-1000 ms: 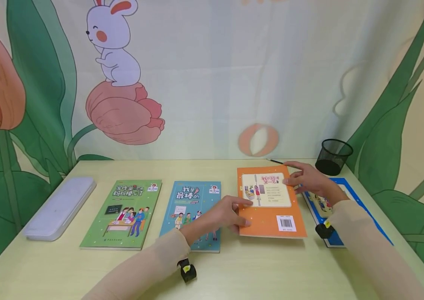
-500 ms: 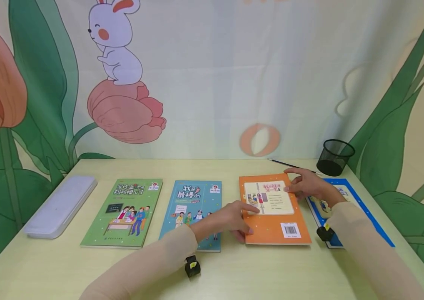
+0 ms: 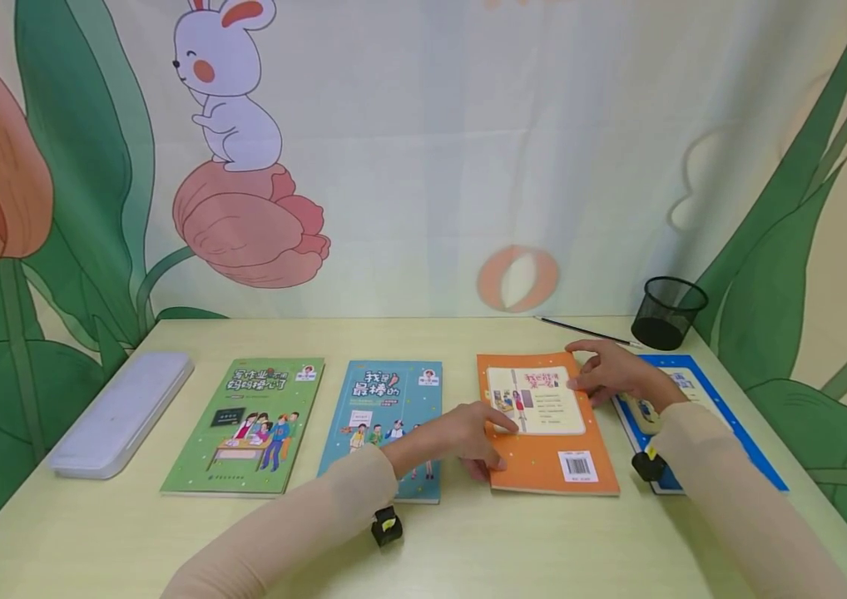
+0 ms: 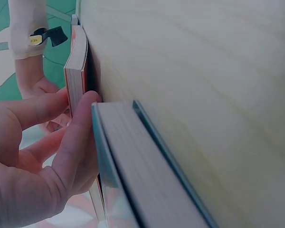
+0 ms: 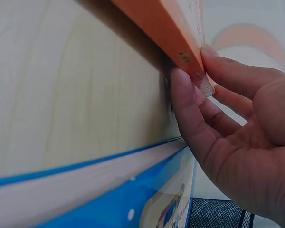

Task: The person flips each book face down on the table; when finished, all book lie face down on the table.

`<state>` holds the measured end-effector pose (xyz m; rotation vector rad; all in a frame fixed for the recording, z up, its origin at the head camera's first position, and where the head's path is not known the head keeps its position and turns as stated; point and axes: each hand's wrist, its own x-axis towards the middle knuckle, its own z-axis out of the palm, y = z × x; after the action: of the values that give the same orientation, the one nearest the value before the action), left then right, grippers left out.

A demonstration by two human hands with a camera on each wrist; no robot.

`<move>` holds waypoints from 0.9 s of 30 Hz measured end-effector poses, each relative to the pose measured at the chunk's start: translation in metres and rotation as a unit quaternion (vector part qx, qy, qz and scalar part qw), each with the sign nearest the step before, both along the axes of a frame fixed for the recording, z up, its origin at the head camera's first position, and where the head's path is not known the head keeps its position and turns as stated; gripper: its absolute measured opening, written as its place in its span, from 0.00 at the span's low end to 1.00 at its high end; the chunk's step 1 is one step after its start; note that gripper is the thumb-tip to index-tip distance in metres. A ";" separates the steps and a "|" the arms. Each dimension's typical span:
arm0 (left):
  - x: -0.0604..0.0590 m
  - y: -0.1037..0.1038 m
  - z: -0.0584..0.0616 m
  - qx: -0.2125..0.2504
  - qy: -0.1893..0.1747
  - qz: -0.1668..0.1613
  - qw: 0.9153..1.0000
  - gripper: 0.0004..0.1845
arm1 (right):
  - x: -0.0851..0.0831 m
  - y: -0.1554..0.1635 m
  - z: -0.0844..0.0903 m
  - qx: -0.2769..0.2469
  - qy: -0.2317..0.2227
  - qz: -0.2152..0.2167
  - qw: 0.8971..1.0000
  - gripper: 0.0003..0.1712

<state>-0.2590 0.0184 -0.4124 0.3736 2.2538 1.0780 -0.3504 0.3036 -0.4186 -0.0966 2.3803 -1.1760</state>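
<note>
An orange book (image 3: 536, 462) lies back cover up between my hands, its barcode toward me. My left hand (image 3: 464, 437) grips its left edge near the lower corner; the left wrist view shows the book's page edges (image 4: 77, 71) between thumb and fingers. At the far right corner my right hand (image 3: 618, 374) pinches the book; the right wrist view shows its orange spine (image 5: 173, 40) over a dark shadow gap above the table. A blue-green book (image 3: 386, 403) sits partly under my left forearm. Beneath my right wrist is a blue book (image 3: 738, 441), partly hidden.
A green book (image 3: 244, 433) and a pale pencil case (image 3: 124, 412) lie on the left of the table (image 3: 483, 549). At the back right stands a black mesh pen holder (image 3: 669, 312), with a pencil (image 3: 581, 329) beside it. A printed curtain (image 3: 408, 166) hangs behind.
The orange book has come down toward the table and nearer to me, with both hands holding it. More of the pencil behind it shows now. The other books have stayed put.
</note>
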 end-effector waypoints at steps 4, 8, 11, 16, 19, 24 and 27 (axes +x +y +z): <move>0.000 0.000 0.001 -0.011 0.006 -0.010 1.000 0.29 | 0.001 -0.001 0.002 0.010 -0.002 0.005 1.000 0.46; 0.000 0.000 0.002 -0.015 0.012 -0.019 1.000 0.29 | 0.001 -0.003 0.003 0.025 0.003 0.008 1.000 0.45; 0.001 0.000 0.003 -0.022 0.021 -0.023 0.999 0.29 | 0.000 -0.003 0.001 0.032 0.006 0.011 0.999 0.45; 0.001 0.000 0.002 -0.040 0.037 -0.026 0.998 0.28 | 0.000 -0.006 0.002 0.043 0.009 0.011 0.999 0.45; 0.000 0.000 0.001 -0.049 0.043 -0.028 0.997 0.28 | 0.000 -0.007 0.003 0.049 0.008 0.011 0.999 0.44; 0.003 0.000 0.002 -0.062 0.059 -0.034 0.996 0.29 | 0.002 -0.008 0.008 0.065 0.003 0.020 0.998 0.44; 0.004 -0.001 0.003 -0.065 0.068 -0.037 0.995 0.29 | 0.003 -0.008 0.011 0.078 0.001 0.031 0.996 0.44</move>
<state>-0.2546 0.0172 -0.4098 0.4862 2.3949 0.8870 -0.3476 0.2953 -0.4078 -0.1193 2.4439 -0.9580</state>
